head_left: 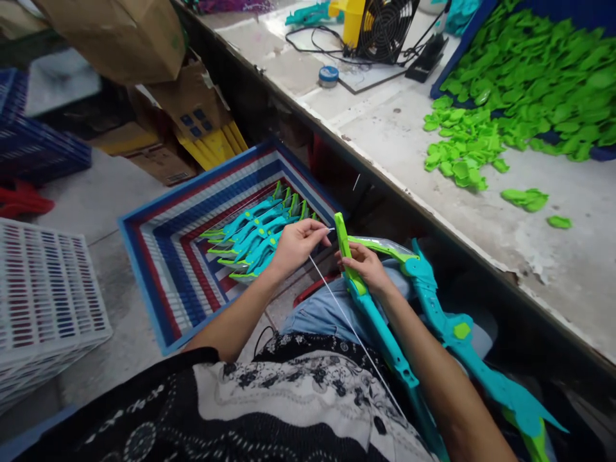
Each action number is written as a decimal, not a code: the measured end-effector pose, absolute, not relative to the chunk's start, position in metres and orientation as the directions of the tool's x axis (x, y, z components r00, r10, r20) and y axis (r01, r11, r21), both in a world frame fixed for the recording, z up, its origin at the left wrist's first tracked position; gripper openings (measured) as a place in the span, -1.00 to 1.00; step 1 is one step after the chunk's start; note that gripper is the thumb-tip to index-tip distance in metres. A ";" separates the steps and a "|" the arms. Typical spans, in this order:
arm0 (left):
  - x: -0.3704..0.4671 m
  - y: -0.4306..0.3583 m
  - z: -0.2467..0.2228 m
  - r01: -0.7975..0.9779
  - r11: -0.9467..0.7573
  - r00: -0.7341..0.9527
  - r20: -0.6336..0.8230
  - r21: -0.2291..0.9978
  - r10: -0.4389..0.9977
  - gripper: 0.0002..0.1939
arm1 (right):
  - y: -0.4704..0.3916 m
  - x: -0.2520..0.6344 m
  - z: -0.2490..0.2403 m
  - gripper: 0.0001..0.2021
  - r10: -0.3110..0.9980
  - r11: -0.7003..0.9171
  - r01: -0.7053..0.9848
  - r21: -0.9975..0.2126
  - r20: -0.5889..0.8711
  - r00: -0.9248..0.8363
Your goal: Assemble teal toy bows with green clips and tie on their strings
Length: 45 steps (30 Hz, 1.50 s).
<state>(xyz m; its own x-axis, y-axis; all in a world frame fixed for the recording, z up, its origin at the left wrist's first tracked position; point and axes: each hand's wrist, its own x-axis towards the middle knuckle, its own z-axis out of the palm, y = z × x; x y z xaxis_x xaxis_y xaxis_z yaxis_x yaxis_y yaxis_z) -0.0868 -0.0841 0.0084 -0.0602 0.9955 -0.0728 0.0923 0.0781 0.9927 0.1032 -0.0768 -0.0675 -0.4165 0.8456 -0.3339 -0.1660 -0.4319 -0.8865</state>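
Note:
My right hand grips the green tip of a teal and green toy bow that lies across my lap. My left hand pinches a thin white string close to that green tip. The string runs down over my lap toward my body. A second teal bow rests on my right thigh, against the workbench.
A blue crate on the floor to my left holds several finished teal bows. The grey workbench on my right carries a heap of green plastic parts, a small fan and cables. A white crate and cardboard boxes stand on the left.

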 end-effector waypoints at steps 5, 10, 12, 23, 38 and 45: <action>-0.079 -0.074 0.012 0.185 -0.003 -0.076 0.017 0.983 0.997 -0.81 | -0.077 0.105 -0.068 -0.54 0.851 -0.423 -0.136 -0.896 -0.341 -0.400; -0.075 -0.070 0.005 0.237 -0.047 -0.090 0.070 0.970 0.994 -0.82 | -0.078 0.104 -0.067 -0.53 0.853 -0.430 -0.128 -0.894 -0.355 -0.383; -0.074 -0.070 0.004 0.256 -0.061 -0.077 0.083 0.965 0.994 -0.81 | -0.078 0.104 -0.067 -0.53 0.857 -0.421 -0.131 -0.897 -0.346 -0.382; -0.077 -0.063 0.006 0.287 -0.085 -0.005 0.090 0.954 0.996 -0.83 | -0.080 0.103 -0.067 -0.55 0.875 -0.392 -0.148 -0.908 -0.319 -0.364; -0.083 -0.053 0.017 -0.088 0.193 0.249 -0.166 0.977 0.954 -0.54 | -0.052 0.089 -0.022 -0.77 0.924 0.372 0.249 -0.894 0.332 -0.190; -0.082 -0.050 0.016 -0.107 0.199 0.259 -0.166 0.974 0.951 -0.52 | -0.030 0.079 -0.009 -0.90 0.893 0.408 0.184 -0.894 0.348 -0.286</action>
